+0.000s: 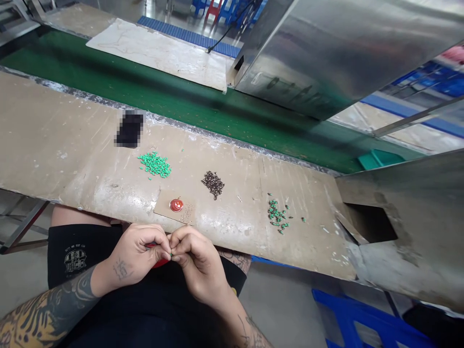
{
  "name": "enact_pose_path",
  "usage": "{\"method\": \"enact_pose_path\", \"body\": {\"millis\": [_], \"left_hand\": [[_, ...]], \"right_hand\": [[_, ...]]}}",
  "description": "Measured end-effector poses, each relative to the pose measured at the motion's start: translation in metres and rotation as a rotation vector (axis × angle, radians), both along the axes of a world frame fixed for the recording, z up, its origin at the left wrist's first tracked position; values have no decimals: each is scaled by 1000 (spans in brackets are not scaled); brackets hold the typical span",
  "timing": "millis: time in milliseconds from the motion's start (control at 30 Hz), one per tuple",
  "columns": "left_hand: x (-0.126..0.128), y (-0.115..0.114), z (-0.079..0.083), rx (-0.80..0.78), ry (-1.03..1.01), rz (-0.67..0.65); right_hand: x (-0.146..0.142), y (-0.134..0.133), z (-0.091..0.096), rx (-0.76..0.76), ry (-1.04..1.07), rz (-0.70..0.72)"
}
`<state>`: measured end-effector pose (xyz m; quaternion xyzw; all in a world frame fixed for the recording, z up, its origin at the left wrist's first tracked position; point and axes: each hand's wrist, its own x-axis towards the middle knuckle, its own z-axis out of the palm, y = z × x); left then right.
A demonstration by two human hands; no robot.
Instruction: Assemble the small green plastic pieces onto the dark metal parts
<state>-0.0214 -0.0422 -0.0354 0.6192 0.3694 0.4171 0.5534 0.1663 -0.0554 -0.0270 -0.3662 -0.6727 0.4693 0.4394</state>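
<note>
My left hand [141, 251] and my right hand [197, 258] meet in front of my body, fingertips pinched together. Between them shows a speck of a small green piece [171, 254], mostly hidden by the fingers. Something red [159, 262] shows beneath my left hand; I cannot tell whether it is held. On the bench ahead lie a pile of small green pieces [155, 165] and a pile of small dark brown, shiny pieces [213, 184]. Farther right is a looser group of green-and-dark pieces [277, 214].
A cardboard piece [165, 205] at the bench's near edge bears a round red-orange item [176, 205] and tiny tan bits [187, 212]. A blurred-out dark rectangle [130, 129] lies beyond. A green conveyor belt [174, 111] runs behind; a metal housing [409, 217] stands right.
</note>
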Motion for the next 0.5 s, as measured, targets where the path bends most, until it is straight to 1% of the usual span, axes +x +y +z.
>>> {"method": "enact_pose_path", "body": {"millis": [100, 200, 267, 333, 400, 433, 500], "left_hand": [[3, 1, -1, 54, 10, 7], [6, 5, 1, 71, 48, -11], [6, 11, 1, 99, 115, -46], [1, 20, -1, 127, 202, -46], [-11, 32, -8, 120, 293, 45], [-19, 40, -14, 104, 334, 118], [-35, 54, -27, 83, 401, 269]], "right_hand": [[-3, -6, -4, -1, 21, -57], [-2, -11, -9, -35, 58, -102], [5, -10, -15, -62, 76, -112], [21, -5, -25, -67, 34, -156], [49, 5, -38, -30, -131, -277], [66, 12, -46, -1, -265, -365], [101, 25, -61, 47, -600, -557]]}}
